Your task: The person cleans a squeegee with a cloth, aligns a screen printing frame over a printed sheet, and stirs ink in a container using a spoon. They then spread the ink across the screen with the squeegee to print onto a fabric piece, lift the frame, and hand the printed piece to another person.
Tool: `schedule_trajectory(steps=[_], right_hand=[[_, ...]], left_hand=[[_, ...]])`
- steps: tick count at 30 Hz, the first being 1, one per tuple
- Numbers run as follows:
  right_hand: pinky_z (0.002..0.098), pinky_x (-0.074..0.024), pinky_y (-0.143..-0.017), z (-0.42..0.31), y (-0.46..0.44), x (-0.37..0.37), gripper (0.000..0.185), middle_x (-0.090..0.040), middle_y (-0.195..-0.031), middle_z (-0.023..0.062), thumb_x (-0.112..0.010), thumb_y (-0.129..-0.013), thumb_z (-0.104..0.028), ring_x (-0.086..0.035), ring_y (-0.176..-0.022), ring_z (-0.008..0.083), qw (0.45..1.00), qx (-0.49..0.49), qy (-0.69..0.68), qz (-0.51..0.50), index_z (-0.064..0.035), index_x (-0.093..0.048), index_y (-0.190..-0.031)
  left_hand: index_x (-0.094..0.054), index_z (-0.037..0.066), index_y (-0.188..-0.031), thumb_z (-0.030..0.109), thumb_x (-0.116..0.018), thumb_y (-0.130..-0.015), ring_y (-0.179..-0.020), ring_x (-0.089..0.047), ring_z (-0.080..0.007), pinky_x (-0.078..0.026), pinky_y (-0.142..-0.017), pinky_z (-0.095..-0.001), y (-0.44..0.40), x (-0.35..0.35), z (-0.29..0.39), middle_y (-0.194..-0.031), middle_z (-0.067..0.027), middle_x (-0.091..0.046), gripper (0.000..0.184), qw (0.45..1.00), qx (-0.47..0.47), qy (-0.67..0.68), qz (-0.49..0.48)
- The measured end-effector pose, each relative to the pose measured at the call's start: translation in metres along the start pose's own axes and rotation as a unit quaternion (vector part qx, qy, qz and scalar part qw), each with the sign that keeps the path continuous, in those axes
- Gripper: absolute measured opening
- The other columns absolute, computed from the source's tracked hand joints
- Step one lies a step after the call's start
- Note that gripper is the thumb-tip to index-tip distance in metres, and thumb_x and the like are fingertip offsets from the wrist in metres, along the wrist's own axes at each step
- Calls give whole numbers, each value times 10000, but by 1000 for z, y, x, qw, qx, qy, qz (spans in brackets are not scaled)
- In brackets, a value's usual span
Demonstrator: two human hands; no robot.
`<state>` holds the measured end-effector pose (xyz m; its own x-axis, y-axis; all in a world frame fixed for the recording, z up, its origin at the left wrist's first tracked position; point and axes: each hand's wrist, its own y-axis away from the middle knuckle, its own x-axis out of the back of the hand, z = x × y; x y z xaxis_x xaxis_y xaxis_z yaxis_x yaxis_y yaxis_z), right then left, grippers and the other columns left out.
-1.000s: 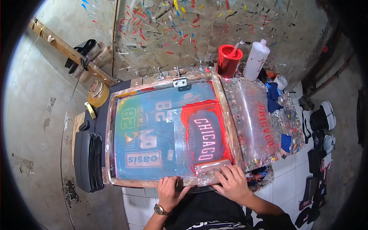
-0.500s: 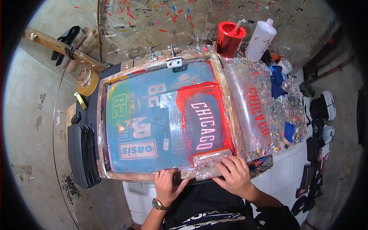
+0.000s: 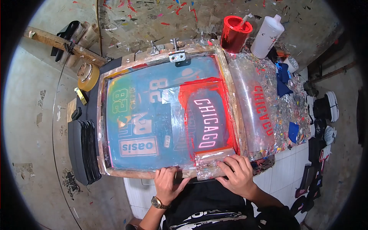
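A wooden-framed printing screen (image 3: 153,119) with blue-green mesh lies in front of me, tilted slightly in view. On its right part, red ink (image 3: 226,115) surrounds the word CHICAGO. My left hand (image 3: 166,184), with a watch on its wrist, grips the frame's near edge, thumb below. At the near right corner, my right hand (image 3: 237,174) is closed on a paint-stained squeegee (image 3: 211,165), whose blade edge rests at the near end of the red ink.
A red ink pot (image 3: 234,36) and a white bottle (image 3: 267,37) stand behind, right. Clear film (image 3: 251,103) with red lettering lies right of the frame. Black panels (image 3: 84,153) are stacked at left, near a tape roll (image 3: 88,76). Metal clamps (image 3: 177,56) hold the far edge.
The view has shifted, so the screen and bench sit higher in the picture than a second ago. Both hands keep their places at the near edge.
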<state>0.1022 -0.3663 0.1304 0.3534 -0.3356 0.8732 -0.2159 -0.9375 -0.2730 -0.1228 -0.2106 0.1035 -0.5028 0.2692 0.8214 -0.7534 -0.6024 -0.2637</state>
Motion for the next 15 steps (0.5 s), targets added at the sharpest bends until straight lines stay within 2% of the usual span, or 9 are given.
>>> schedule_trajectory(steps=[13,15], right_hand=[[445,-461,-917,2,-5,1,626,-648,-1125,86,-915,-563,-218,-596,-1085,270,1000,-7,1,-6,-92,-710,-1141],[430,-454,-913,2,-10,10,593,-653,-1115,91,-905,-650,-348,-596,-1069,272,997,15,29,-63,-72,-706,-1135]], left_hand=[[-643,36,-1029,288,-942,-673,-787,-572,-269,-414,-752,-392,-3,-2,1,-891,-79,-643,529,1000,-3,-14,-22],[-644,35,-1025,287,-940,-669,-792,-574,-272,-417,-757,-396,-3,-3,-1,-894,-81,-643,527,1000,-5,-14,-28]])
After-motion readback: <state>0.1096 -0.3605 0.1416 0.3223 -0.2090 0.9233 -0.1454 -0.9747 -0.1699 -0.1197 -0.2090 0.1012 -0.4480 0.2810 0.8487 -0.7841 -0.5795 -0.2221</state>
